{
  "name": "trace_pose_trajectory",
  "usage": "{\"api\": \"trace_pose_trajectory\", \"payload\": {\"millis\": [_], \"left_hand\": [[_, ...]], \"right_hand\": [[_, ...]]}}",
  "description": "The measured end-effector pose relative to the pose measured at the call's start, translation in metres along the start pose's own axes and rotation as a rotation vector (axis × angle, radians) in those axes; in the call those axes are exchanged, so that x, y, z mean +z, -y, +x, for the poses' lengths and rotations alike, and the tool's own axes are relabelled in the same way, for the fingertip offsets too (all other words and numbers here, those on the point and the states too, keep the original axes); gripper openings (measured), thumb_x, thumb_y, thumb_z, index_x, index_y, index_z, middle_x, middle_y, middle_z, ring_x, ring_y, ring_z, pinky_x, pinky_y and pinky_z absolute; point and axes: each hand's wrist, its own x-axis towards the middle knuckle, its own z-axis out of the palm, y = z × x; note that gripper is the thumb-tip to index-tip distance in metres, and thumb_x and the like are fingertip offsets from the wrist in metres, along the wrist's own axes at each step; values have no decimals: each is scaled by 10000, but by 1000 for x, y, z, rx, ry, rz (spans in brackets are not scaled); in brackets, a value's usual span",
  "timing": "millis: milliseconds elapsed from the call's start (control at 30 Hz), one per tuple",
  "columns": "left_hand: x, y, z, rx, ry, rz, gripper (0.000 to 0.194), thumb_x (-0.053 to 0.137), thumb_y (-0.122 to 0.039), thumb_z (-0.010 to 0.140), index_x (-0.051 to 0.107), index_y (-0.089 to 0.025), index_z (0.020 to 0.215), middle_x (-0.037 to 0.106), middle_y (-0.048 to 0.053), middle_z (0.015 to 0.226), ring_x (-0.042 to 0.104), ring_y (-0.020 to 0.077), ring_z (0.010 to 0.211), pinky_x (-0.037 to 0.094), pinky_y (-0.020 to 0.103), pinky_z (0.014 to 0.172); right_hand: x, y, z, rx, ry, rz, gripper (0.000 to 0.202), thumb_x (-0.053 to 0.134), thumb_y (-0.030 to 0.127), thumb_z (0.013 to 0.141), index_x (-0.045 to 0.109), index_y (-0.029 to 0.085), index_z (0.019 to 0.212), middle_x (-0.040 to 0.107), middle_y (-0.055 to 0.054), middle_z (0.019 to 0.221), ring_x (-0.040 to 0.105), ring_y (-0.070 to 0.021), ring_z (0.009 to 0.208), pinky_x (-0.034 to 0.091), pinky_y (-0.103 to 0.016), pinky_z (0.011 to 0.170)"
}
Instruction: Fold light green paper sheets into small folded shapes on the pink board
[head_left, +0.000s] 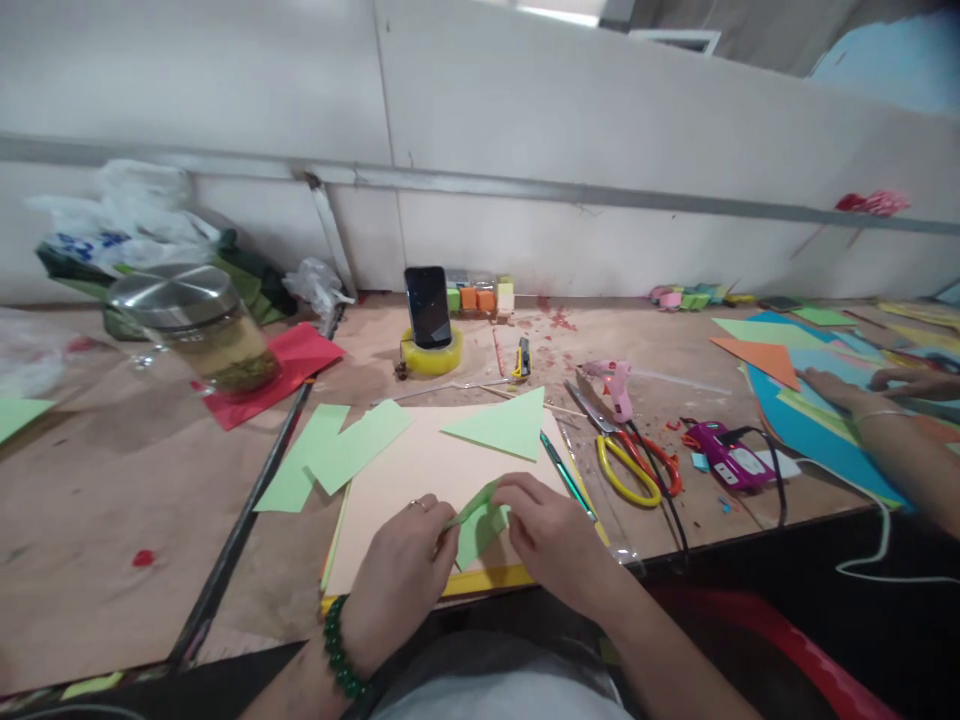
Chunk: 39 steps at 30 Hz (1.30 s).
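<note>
My left hand (409, 560), with a ring and a green bead bracelet at the wrist, pinches the left end of a green paper piece (480, 532). The fingers of my right hand (551, 535) grip its right end. The paper's upper edge is bent or folded between my hands, over a stack of pale sheets (382, 500). A green paper triangle (506, 425) lies on the stack beyond my hands. Two more green pieces (360, 447) rest at the stack's upper left. A teal pen-like tool (568, 475) lies by its right edge.
Scissors (630, 470), a pink glue gun (616, 388) and a purple power strip (731, 457) with cords lie right. A phone (428, 305) stands on yellow tape (433, 358). A glass jar (214, 335) stands left on red paper. Another person's hands (836, 392) touch coloured papers far right.
</note>
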Motion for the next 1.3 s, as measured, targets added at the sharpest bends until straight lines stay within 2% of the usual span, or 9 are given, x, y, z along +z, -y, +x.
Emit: {"api": "trace_pose_trajectory", "payload": {"millis": [100, 267, 367, 500, 633, 833, 1000, 1167, 1300], "left_hand": [[-2, 0, -5, 0, -78, -6, 283, 372, -141, 896, 475, -207, 641, 529, -4, 620, 542, 163, 563, 394, 270, 534], [-10, 4, -13, -11, -112, -74, 292, 374, -173, 907, 472, -205, 633, 526, -13, 608, 521, 136, 536, 372, 243, 518], [-12, 6, -16, -60, -107, -124, 267, 395, -197, 903, 492, -201, 654, 537, -19, 597, 527, 129, 525, 377, 231, 510], [-9, 6, -17, -129, -87, -208, 188, 424, -209, 877, 524, -205, 717, 543, -39, 576, 529, 122, 487, 383, 217, 486], [-7, 0, -18, -168, -92, -318, 157, 434, -212, 851, 479, -217, 701, 522, -59, 545, 512, 106, 446, 373, 197, 448], [-12, -7, -19, -242, -68, -527, 119, 426, -249, 862, 503, -216, 777, 605, -24, 653, 600, 118, 557, 471, 201, 513], [-5, -6, -20, -354, -99, -698, 48, 500, -256, 813, 480, -213, 819, 588, -24, 708, 626, 121, 600, 515, 214, 544], [-1, -8, -20, -400, -92, -949, 566, 532, -232, 788, 334, -196, 1317, 605, 3, 857, 665, 128, 694, 560, 238, 621], [0, -11, -22, -384, -18, -966, 626, 519, -208, 786, 316, -216, 1378, 605, 5, 900, 641, 108, 663, 551, 230, 609]], "right_hand": [[0, 10, 3, -142, 76, 80, 500, 438, -17, 753, 527, 206, 1191, 589, -83, 1263, 588, -193, 1097, 498, -302, 895], [-3, 15, 9, -142, 175, 46, 501, 479, -5, 718, 539, 191, 1176, 630, -90, 1061, 607, -223, 973, 531, -338, 794], [-2, 17, 10, -176, 149, 54, 488, 529, 12, 705, 549, 198, 1156, 607, -102, 1093, 582, -233, 1010, 527, -346, 808], [-1, 22, 11, -151, 116, 80, 345, 658, 232, 790, 565, 197, 1120, 608, -113, 1105, 579, -254, 1013, 529, -385, 815], [1, 25, 14, -137, 154, 98, 502, 731, 435, 748, 550, 187, 1145, 578, -143, 1217, 567, -288, 1079, 510, -445, 874], [3, 19, 14, -85, 108, 171, 500, 547, 106, 747, 483, 206, 1233, 509, -145, 1314, 580, -248, 1125, 515, -385, 891], [-5, 21, 11, -176, 156, 277, 454, 517, 104, 734, 518, 206, 1176, 460, -142, 1353, 555, -252, 1159, 499, -397, 924], [0, 24, 10, -10, -44, 267, 235, 601, 295, 827, 529, 188, 1024, 523, -166, 1237, 544, -277, 1152, 505, -421, 926], [13, 25, 9, 30, -168, 274, 387, 643, 262, 787, 472, 213, 1131, 570, -132, 1157, 564, -274, 1116, 517, -436, 920]]}}
